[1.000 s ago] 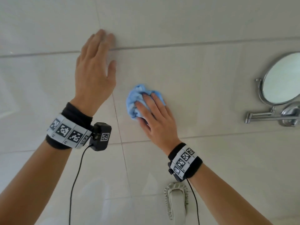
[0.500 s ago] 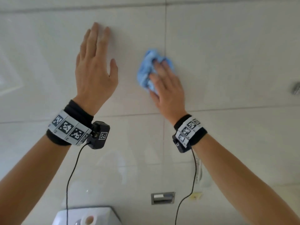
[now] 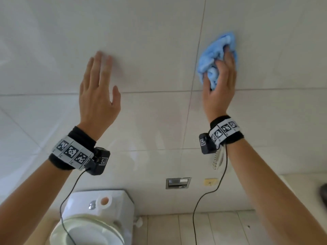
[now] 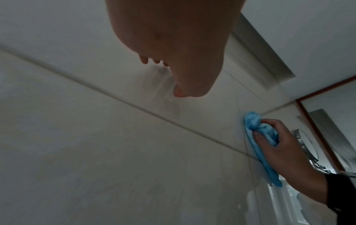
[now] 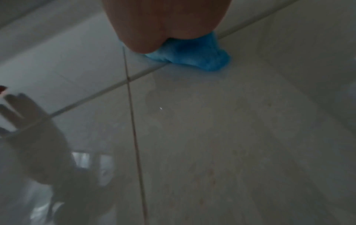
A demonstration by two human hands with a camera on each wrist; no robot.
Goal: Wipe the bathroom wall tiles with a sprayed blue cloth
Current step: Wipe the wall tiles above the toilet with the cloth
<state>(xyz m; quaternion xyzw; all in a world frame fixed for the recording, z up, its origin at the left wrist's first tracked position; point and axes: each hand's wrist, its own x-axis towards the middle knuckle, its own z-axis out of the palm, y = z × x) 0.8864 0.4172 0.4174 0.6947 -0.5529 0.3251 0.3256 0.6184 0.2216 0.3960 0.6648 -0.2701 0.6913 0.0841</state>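
Observation:
My right hand (image 3: 221,71) grips a bunched blue cloth (image 3: 213,57) and presses it against the pale wall tiles (image 3: 150,50), just right of a vertical grout line. The left wrist view shows its fingers curled round the blue cloth (image 4: 256,126). In the right wrist view the blue cloth (image 5: 194,51) bulges out below the palm, on a horizontal grout line. My left hand (image 3: 100,73) lies flat on the wall well to the left, fingers straight and holding nothing.
Below stand a white toilet cistern (image 3: 99,204) and bowl (image 3: 85,230). A metal recessed plate (image 3: 177,183) and a small beige socket (image 3: 210,181) sit low on the wall. A counter edge (image 3: 304,184) is at the right. A framed mirror (image 4: 331,129) hangs further right.
My right hand has carried the cloth up and to the right, away from the left hand. The left hand has stayed flat on the wall. The head view has dropped to take in the toilet.

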